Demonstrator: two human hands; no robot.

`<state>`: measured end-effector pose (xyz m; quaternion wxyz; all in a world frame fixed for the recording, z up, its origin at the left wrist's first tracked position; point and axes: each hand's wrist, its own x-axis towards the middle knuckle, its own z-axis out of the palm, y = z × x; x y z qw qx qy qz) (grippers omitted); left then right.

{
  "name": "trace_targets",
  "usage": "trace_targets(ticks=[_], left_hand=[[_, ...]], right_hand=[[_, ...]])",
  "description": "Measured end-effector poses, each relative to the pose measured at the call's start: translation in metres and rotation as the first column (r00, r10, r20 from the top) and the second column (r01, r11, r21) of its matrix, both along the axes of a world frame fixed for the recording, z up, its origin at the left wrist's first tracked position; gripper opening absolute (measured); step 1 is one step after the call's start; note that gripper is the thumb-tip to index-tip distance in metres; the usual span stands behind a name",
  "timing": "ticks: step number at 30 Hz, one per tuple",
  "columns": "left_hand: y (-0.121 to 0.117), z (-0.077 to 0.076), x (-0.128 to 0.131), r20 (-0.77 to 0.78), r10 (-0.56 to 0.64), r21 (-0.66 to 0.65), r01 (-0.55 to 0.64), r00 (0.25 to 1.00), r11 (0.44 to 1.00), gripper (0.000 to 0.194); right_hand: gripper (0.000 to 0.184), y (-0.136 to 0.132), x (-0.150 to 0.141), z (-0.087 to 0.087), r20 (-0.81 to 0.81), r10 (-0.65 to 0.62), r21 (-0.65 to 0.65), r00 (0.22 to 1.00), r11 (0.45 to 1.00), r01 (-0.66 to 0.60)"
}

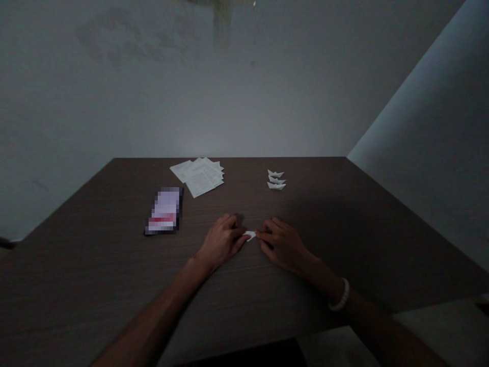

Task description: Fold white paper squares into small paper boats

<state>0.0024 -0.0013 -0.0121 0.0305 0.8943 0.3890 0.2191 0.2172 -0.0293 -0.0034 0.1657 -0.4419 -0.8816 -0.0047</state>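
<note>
A small folded piece of white paper (249, 235) is held between my two hands, low over the middle of the table. My left hand (223, 239) pinches its left end between thumb and fingers. On the other side, the fingers of my right hand (281, 243) close on the right end. My fingertips cover both ends, so its full shape is hidden. Beyond my right hand stand three small white paper boats (276, 180), lined up one behind another.
At the back left of the brown table (114, 214) lies a fanned pile of printed paper sheets (202, 176). Nearer, on the left, is a phone (165, 210) with a blurred-out screen. A grey wall (244, 102) rises behind the table's far edge.
</note>
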Motion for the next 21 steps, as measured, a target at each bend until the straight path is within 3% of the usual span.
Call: trace_targets(ticks=[5,13,21], left_hand=[[0.0002,0.0025,-0.0013,0.014,0.004,-0.054,-0.003,1.0,0.999,0.033],[0.0022,0.004,-0.0022,0.004,-0.008,-0.09,0.008,1.0,0.996,0.031],[0.0004,0.0043,-0.0012,-0.013,0.051,-0.106,-0.053,0.999,0.993,0.031]], right_hand=[[0.019,0.0016,-0.0021,0.0,0.017,0.029,0.0,0.999,1.0,-0.029],[0.042,0.0042,-0.0026,0.0027,0.096,0.112,-0.033,0.989,0.993,-0.109],[0.04,0.0008,-0.0019,0.0022,0.148,0.038,-0.029,0.988,0.999,-0.034]])
